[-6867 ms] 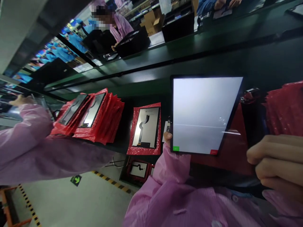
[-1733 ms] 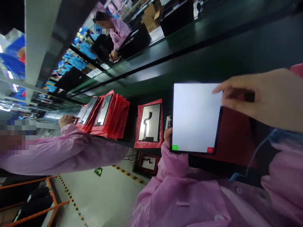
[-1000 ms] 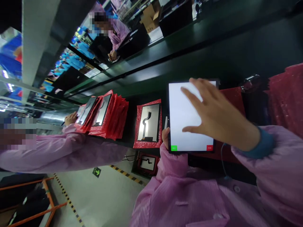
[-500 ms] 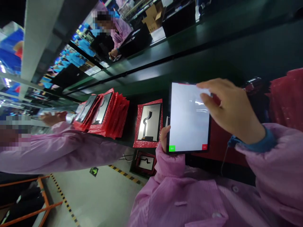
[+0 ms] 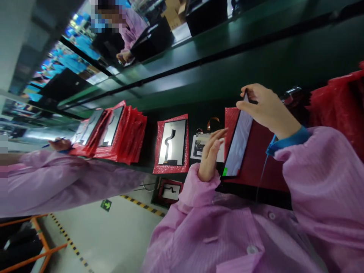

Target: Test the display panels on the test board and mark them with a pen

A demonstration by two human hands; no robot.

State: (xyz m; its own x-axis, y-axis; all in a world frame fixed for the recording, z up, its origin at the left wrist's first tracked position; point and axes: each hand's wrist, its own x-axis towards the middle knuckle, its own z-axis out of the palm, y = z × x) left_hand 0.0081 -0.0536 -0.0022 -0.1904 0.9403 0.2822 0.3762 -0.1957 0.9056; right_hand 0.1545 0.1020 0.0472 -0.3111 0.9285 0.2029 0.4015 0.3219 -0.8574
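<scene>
My right hand [image 5: 263, 108] pinches the top edge of a lit screen panel [image 5: 239, 140], which is tilted steeply above a dark red mat [image 5: 264, 159]. My left hand [image 5: 211, 155] is off the panel, just left of it, fingers extended and holding nothing. Beneath and behind my left hand lies a white device with a small circuit board [image 5: 198, 146]. Further left, another panel with a black flex cable [image 5: 178, 142] rests on a red bubble-wrap sleeve [image 5: 159, 151].
Stacked red sleeves [image 5: 133, 136] with panels stand at the left, beside a co-worker's arm [image 5: 71, 185]. More red sleeves [image 5: 335, 110] lie at the right. A tray [image 5: 156, 197] holding a panel sits below the bench edge. Another person works across the bench.
The panel has turned from facing me to nearly edge-on and shifted right. My left hand has let go of it; my right hand now grips its top edge. The white device has come into view.
</scene>
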